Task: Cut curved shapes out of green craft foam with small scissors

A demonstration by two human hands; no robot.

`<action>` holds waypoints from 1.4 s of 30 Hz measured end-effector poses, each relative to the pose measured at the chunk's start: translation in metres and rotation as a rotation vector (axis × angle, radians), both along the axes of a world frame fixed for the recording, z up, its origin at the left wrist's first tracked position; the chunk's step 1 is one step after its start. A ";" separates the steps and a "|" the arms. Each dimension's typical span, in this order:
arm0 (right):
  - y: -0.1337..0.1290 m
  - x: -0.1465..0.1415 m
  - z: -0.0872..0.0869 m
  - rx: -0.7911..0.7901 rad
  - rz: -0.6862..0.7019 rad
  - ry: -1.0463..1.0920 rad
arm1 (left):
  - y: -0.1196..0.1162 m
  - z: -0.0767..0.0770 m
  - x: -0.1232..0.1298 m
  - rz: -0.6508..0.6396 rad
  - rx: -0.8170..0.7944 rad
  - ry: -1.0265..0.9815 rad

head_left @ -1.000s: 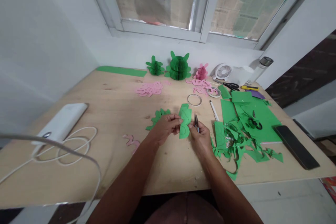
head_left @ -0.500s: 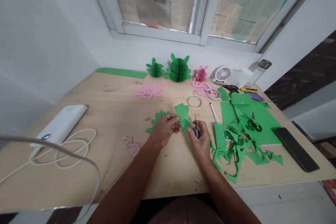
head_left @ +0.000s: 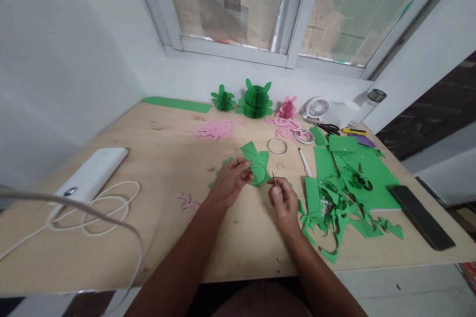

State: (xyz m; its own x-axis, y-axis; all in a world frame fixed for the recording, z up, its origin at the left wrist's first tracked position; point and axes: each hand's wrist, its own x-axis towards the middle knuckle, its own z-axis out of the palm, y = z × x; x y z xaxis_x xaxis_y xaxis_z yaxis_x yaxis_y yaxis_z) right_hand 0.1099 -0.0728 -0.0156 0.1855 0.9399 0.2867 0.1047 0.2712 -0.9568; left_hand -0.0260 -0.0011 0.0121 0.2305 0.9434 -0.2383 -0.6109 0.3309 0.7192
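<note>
My left hand [head_left: 235, 178] pinches a green paper piece [head_left: 258, 171] between thumb and fingers, just above the table. A circle outline shows on this paper, and several flaps stick out from it. Closed around small scissors [head_left: 273, 178], my right hand [head_left: 284, 200] is just right of the paper. Only the thin dark blade end of the scissors shows; the fingers cover the rest. Partly hidden behind my left hand lies a green scalloped paper cutout [head_left: 225, 162]. A pink curved paper strip [head_left: 185, 201] rests left of my left forearm.
Green scraps [head_left: 336, 203], green sheets [head_left: 385, 173] and a black phone [head_left: 422, 218] lie to the right. Paper honeycomb figures [head_left: 255, 101] stand at the back. A ring [head_left: 277, 146], a pen [head_left: 304, 161] and black-handled scissors [head_left: 329, 128] are nearby. A white power bank [head_left: 92, 172] with cable lies left.
The green paper has turned in my left hand, so its circle outline now faces up. My right hand has turned, hiding the blue part of the scissors. The view has shifted slightly.
</note>
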 end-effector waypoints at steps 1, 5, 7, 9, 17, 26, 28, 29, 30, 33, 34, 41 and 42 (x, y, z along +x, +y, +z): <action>0.000 0.000 0.000 0.020 0.006 -0.022 | 0.000 0.000 0.000 0.020 -0.005 -0.003; 0.001 0.001 -0.001 0.018 0.045 -0.098 | 0.000 0.001 0.000 0.026 -0.003 -0.007; 0.003 0.001 -0.003 -0.022 0.041 -0.094 | -0.001 0.001 0.000 -0.002 0.007 -0.014; 0.005 0.001 -0.005 -0.047 0.030 -0.077 | -0.001 0.002 -0.001 -0.032 0.010 -0.029; 0.008 0.001 -0.004 -0.097 0.066 0.044 | 0.000 -0.002 -0.001 -0.167 0.014 -0.044; 0.013 0.002 -0.007 -0.116 0.015 0.046 | -0.003 -0.004 0.002 -0.197 0.043 -0.044; 0.013 0.002 -0.005 -0.104 0.021 0.032 | -0.004 -0.003 0.003 -0.196 0.054 -0.028; 0.012 0.002 -0.004 -0.100 0.025 0.026 | -0.004 -0.003 0.003 -0.190 0.059 -0.020; 0.012 0.002 -0.003 -0.098 0.028 0.025 | -0.005 -0.002 0.003 -0.183 0.064 -0.009; 0.011 0.002 -0.001 -0.105 0.043 0.038 | -0.005 -0.002 0.003 -0.149 0.081 0.033; 0.011 0.002 -0.001 -0.111 0.045 0.046 | -0.004 -0.002 0.003 -0.137 0.087 0.047; 0.012 0.001 -0.004 -0.135 0.045 0.080 | -0.003 -0.001 0.002 -0.103 0.093 0.071; 0.012 0.002 -0.004 -0.132 0.052 0.076 | -0.003 -0.001 0.002 -0.103 0.093 0.069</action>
